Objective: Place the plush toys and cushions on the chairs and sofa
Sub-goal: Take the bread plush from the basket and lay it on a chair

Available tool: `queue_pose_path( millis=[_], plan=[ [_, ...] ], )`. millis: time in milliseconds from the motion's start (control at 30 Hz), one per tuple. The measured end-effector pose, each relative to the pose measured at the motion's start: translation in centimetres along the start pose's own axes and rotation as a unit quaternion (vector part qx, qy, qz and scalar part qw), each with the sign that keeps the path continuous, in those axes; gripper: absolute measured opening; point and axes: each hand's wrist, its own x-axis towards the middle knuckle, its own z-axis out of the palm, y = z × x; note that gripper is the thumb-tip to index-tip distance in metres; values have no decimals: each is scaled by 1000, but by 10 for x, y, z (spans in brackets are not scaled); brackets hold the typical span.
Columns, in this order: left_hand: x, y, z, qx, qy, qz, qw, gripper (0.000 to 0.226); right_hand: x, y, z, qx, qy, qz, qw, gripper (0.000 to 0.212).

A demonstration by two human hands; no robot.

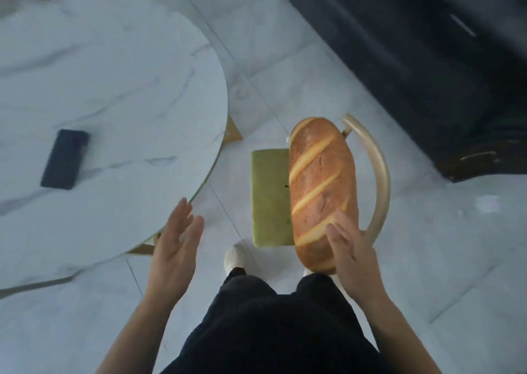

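the bread plush (322, 185) lies along the chair (380, 174), on the right side of its green cushion (269, 199), against the curved back. the right hand (353, 262) is flat over the plush's near end, gripping nothing. the left hand (174, 248) is wide open by the table (114, 88). this chair looks done; anything meant for the sofa (427, 59), far right, is out of view.

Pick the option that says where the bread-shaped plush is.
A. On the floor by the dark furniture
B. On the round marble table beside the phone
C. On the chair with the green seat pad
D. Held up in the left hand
C: the bread plush lies along the green seat pad of the chair, by its curved back, with the straight fingers of the right hand at its near end.
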Motion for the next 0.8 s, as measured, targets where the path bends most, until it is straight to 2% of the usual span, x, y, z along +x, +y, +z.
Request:
queue_pose_path(
  millis=[67, 233, 400, 467, 600, 733, 800],
  plan=[
    [-36, 11, -22, -55, 86, 4, 995, 61, -18, -16, -13, 50, 4, -7, 999, 45],
    [-130, 12, -16, -124, 229, 23, 965, 44, -20, -33, -51, 66, -121, -73, 988, 46],
    [-224, -16, 5, -139, 341, -34, 929, 38, -27, -36, -62, 64, -226, -106, 966, 58],
    [-266, -27, 0, -143, 390, -44, 908, 46, -40, -41, -52, 61, -275, -113, 953, 57],
    [-360, -56, -21, -161, 518, -43, 839, 50, -88, -64, -14, 27, -370, -166, 914, 57],
    [-454, -111, -31, -203, 642, -36, 738, 38, -155, -83, 35, -20, -443, -239, 864, 69],
    [-498, -142, -35, -234, 688, -40, 686, 38, -196, -83, 63, -45, -475, -274, 835, 67]
  ],
)
